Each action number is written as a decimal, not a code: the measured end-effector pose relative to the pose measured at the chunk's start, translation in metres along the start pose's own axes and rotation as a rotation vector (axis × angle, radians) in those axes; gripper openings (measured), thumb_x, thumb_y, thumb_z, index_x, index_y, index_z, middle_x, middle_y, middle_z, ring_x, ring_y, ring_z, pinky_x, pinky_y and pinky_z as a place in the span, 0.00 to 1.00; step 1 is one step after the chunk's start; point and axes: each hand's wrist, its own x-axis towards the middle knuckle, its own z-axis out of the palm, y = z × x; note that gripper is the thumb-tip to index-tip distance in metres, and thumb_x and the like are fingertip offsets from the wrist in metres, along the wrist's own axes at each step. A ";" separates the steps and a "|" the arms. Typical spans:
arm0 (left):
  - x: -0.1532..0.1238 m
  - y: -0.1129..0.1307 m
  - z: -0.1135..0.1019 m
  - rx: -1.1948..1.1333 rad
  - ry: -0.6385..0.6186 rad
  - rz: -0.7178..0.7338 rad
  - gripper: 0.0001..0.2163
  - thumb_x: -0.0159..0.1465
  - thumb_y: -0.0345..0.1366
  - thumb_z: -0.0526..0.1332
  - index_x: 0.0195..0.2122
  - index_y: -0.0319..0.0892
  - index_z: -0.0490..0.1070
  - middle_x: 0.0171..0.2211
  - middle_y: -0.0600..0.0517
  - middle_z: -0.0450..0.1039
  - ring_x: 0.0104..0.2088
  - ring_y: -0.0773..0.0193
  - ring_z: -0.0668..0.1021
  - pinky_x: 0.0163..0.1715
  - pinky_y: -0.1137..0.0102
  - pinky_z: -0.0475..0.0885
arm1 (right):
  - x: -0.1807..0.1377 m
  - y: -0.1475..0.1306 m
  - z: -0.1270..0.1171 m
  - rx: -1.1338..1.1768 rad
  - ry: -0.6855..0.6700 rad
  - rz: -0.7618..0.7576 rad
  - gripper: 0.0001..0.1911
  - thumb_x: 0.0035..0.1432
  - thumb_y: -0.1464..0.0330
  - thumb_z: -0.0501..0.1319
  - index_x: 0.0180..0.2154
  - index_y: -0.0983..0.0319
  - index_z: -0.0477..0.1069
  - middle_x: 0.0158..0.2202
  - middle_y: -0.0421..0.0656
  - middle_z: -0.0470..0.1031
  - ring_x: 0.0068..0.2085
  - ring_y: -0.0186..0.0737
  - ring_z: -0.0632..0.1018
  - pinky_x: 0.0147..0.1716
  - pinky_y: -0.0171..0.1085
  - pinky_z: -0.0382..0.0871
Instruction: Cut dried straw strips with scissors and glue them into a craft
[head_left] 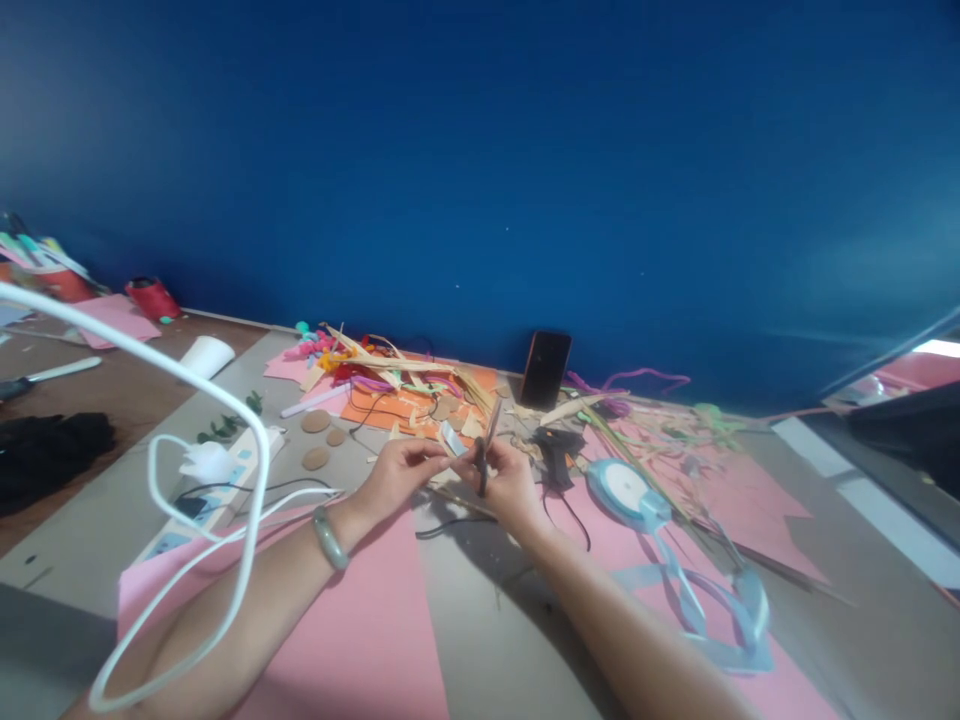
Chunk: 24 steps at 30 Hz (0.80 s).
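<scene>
My left hand (401, 470) pinches a short piece of pale blue ribbon (452, 438) between thumb and fingers; a green bangle (330, 538) sits on that wrist. My right hand (506, 482) is closed around a pair of scissors (486, 452), blades pointing up next to the ribbon piece. Both hands hover just above the grey table (465, 620), between two pink paper sheets (367, 640). A spool of pale blue ribbon (626, 490) lies to the right, and its loose end (705, 610) curls toward the front.
A heap of coloured paper strips and pipe cleaners (390, 385) lies behind the hands. A dark phone (545, 369) leans on the blue wall. A black glue gun (556, 452), brown card discs (316, 440), a white power strip (217, 490) and a white cable (225, 560) lie around.
</scene>
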 end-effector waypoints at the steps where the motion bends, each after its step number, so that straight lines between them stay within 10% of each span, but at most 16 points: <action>1: 0.000 -0.001 0.000 -0.045 0.013 -0.031 0.12 0.55 0.43 0.67 0.29 0.39 0.77 0.19 0.55 0.68 0.21 0.70 0.66 0.22 0.74 0.59 | -0.001 0.001 0.001 -0.014 -0.015 -0.010 0.13 0.46 0.61 0.69 0.25 0.61 0.68 0.24 0.39 0.73 0.27 0.36 0.72 0.30 0.35 0.65; 10: 0.002 0.005 0.001 -0.332 0.097 -0.236 0.13 0.50 0.42 0.71 0.29 0.37 0.74 0.15 0.57 0.65 0.16 0.74 0.66 0.16 0.78 0.55 | -0.004 0.000 0.005 -0.064 -0.039 -0.031 0.14 0.47 0.59 0.68 0.25 0.62 0.69 0.24 0.40 0.73 0.26 0.35 0.71 0.29 0.34 0.66; 24: 0.004 0.015 -0.007 -0.254 0.178 -0.114 0.12 0.54 0.41 0.67 0.28 0.36 0.73 0.21 0.53 0.73 0.17 0.74 0.68 0.17 0.77 0.57 | 0.006 -0.020 -0.020 -0.629 -0.332 -0.098 0.20 0.46 0.55 0.67 0.21 0.61 0.62 0.19 0.35 0.64 0.22 0.31 0.64 0.25 0.32 0.54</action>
